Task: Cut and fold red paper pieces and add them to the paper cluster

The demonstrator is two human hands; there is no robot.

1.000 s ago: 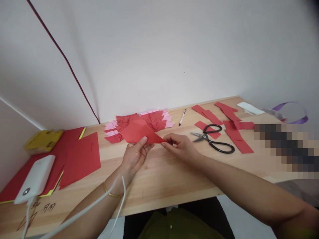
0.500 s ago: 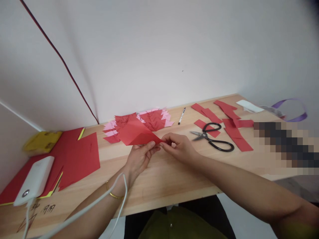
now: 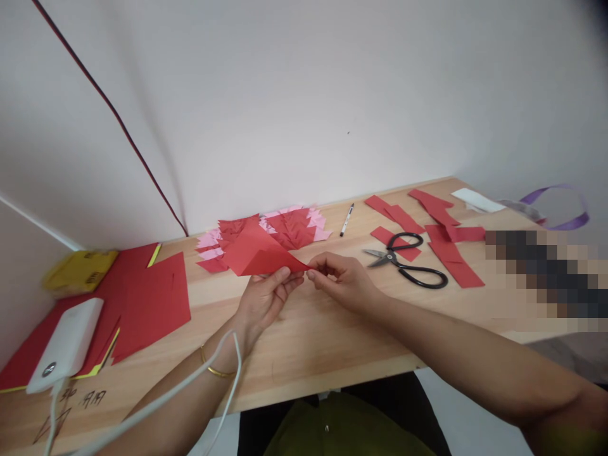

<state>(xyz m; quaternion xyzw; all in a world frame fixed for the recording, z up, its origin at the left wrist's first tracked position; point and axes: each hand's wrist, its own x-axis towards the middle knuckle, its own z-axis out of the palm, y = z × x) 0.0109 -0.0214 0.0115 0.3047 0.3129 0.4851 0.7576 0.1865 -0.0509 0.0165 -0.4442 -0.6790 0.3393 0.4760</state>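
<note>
A folded red paper sheet (image 3: pixel 256 253) is lifted just above the wooden table (image 3: pixel 313 335), its pointed corner aimed right. My left hand (image 3: pixel 266 297) grips its lower edge, thumb on top and fingers beneath. Pinching the pointed tip between thumb and fingers is my right hand (image 3: pixel 344 282). Behind the sheet lies a pile of folded red and pink paper pieces (image 3: pixel 285 229).
Black scissors (image 3: pixel 408 266) lie to the right among red paper strips (image 3: pixel 441 237), with a pen (image 3: pixel 347 219) behind. Red sheets (image 3: pixel 142 304), a yellow pack (image 3: pixel 78 269) and a white power bank (image 3: pixel 64 345) with cable sit at the left. A purple ribbon (image 3: pixel 560 206) is far right.
The red sheet has risen slightly off the table and its fold has closed tighter. My left fingers have curled further around its edge; my right hand stays pinched on the tip.
</note>
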